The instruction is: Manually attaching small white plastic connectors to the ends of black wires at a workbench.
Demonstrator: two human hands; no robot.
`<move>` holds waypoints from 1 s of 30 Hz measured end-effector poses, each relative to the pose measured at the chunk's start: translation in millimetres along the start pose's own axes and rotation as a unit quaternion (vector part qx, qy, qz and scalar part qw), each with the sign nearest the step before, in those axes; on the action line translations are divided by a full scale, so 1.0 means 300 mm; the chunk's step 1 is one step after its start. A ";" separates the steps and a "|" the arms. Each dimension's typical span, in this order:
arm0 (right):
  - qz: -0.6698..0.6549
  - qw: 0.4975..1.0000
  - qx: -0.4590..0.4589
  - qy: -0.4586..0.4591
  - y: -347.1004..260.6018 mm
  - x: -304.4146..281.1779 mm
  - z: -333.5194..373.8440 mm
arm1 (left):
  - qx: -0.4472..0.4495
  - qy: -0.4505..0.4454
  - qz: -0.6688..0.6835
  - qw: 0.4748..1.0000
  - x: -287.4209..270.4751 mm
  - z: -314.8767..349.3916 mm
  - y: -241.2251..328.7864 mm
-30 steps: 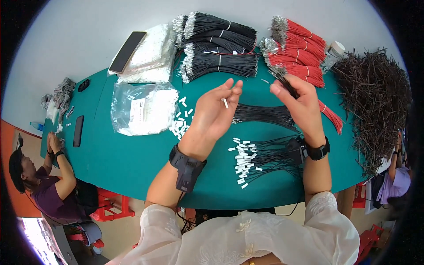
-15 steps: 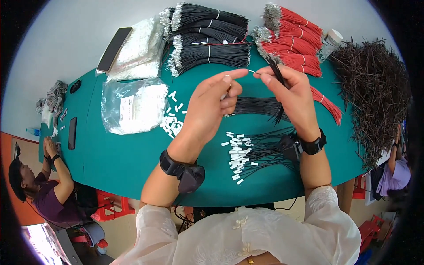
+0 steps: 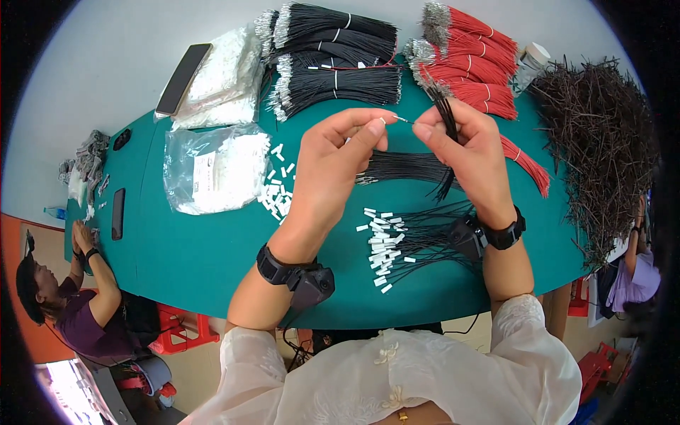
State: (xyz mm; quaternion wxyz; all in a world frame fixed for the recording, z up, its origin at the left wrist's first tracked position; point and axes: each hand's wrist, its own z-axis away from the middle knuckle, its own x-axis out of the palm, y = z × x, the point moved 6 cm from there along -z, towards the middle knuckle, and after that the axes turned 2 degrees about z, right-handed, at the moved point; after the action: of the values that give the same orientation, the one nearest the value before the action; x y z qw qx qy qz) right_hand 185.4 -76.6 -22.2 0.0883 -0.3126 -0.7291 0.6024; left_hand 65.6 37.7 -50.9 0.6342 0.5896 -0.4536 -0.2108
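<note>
My right hand (image 3: 464, 138) is closed around a bunch of black wires (image 3: 446, 117) hanging across its palm. Between its thumb and forefinger it pinches one black wire whose metal end (image 3: 402, 120) points left. That end meets the forefinger tip of my left hand (image 3: 336, 156). The left thumb is bent in close to the forefinger, the other fingers curled; a small pale spot shows at the thumb tip, but what it holds I cannot make out. Below lie black wires with white connectors (image 3: 383, 244) on their ends. Behind my hands a bundle of black wires (image 3: 404, 167) rests on the green table (image 3: 191, 248).
Loose white connectors (image 3: 275, 198) spill from a clear bag (image 3: 180, 170). Farther back are plastic bags (image 3: 230, 71) with a phone (image 3: 184, 79), black wire bundles (image 3: 340, 81) and red wire bundles (image 3: 474, 64). A dark tangled heap (image 3: 602, 156) is at right. A person (image 3: 85, 304) sits at left.
My left thumb has moved up and right toward the forefinger tip. The left hand has shifted slightly, uncovering more of the wire bundle behind it. The right hand still grips its wires.
</note>
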 end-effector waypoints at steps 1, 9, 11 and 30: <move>0.010 1.000 -0.005 0.001 0.001 -0.002 0.000 | 0.001 -0.001 -0.008 1.000 0.000 0.000 0.002; 0.028 0.999 -0.025 0.007 -0.001 -0.012 0.001 | 0.032 0.012 -0.092 0.995 0.002 0.001 0.020; 0.038 0.999 -0.022 0.013 -0.002 -0.019 0.003 | 0.021 0.015 -0.077 0.997 -0.002 -0.001 0.013; 0.016 0.999 -0.046 -0.003 -0.025 -0.015 0.003 | 0.060 0.010 -0.143 0.988 0.017 0.012 0.049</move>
State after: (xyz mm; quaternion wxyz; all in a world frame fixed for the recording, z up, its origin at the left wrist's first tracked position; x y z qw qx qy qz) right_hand 185.9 -80.6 -14.4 0.0622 -0.3256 -0.7512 0.5708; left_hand 61.2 34.9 -35.8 0.5653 0.6878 -0.3699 -0.2656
